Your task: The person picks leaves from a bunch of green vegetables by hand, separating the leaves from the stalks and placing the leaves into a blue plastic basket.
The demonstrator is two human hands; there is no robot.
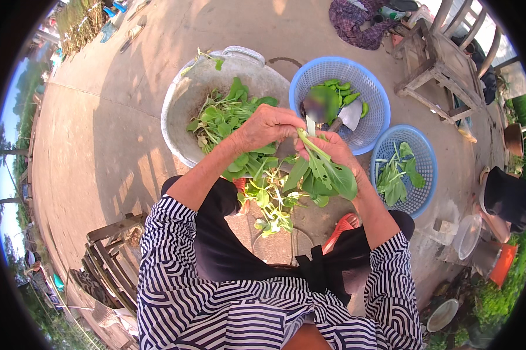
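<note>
My right hand (335,151) grips a leafy green vegetable (324,173) by its stalks. Its broad leaves hang toward me, and one has holes. At the cut end of the stalk, the fingertips of my left hand (267,124) pinch a stem. Under my left forearm stands a large grey metal basin (179,109), with a heap of leafy greens (221,116) in it. Beyond my right hand is a blue plastic basket (304,72) holding green peppers (344,92) and a broad metal blade (351,116). Part of that basket's contents is blurred.
A smaller blue basket (431,175) at right holds several picked leaves (394,183). Discarded yellowish leaves (274,210) lie on the ground between my feet. A wooden chair (442,65) stands at the upper right, and a wooden frame (114,249) is beside my left leg.
</note>
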